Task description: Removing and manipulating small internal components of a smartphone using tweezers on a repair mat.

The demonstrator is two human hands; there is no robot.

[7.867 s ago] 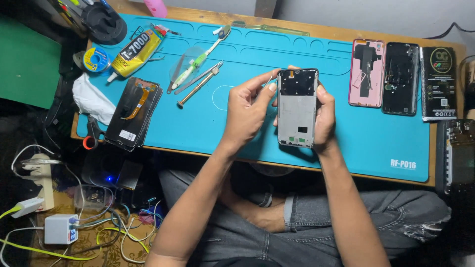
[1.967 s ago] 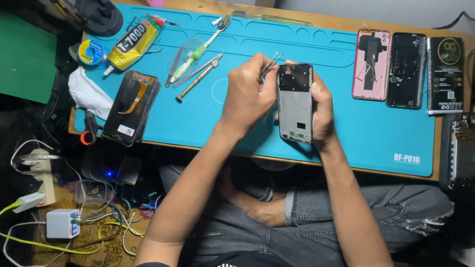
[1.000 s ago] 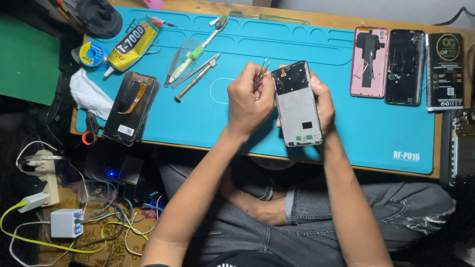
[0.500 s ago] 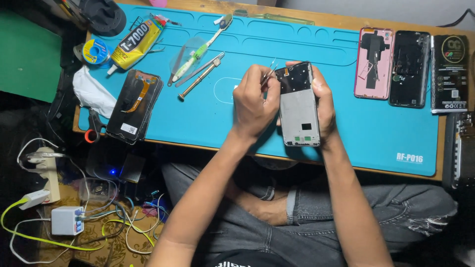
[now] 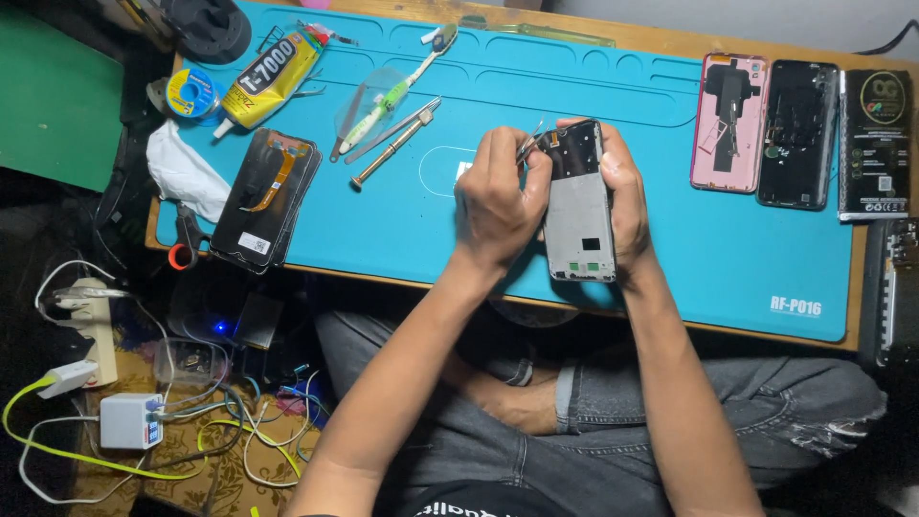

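Hands are meeting over the middle of the blue work mat (image 5: pixel 402 220), which is covering most of the wooden table (image 5: pixel 670 38). The right hand (image 5: pixel 622 196) is wrapping its grip around the side of an opened phone frame (image 5: pixel 578 206), fingers curling over its top edge and thumb side pressing along its right flank, so the frame is standing lifted just above the mat with its grey inner plate facing up. The left hand (image 5: pixel 498 201) is closing its fingers tightly on a thin pair of tweezers (image 5: pixel 529 146), whose tips are touching the upper left corner of the frame. Well to the left, a black screen panel with an orange flex cable (image 5: pixel 268 196) is lying flat on the mat, beside a crumpled white cloth (image 5: pixel 182 172). Above it a yellow glue tube (image 5: pixel 270 75) is resting next to a small blue spool (image 5: pixel 191 93). A toothbrush (image 5: pixel 397 84) and a slim screwdriver (image 5: pixel 394 144) are lying slantwise between the glue and the hands. Far to the right, a pink back cover (image 5: pixel 728 123) and a black phone body (image 5: pixel 796 134) are sitting side by side, with a dark flat box (image 5: pixel 879 144) just beyond them. Down on the floor to the left, a white charger (image 5: pixel 129 421) is sitting among tangled cables.
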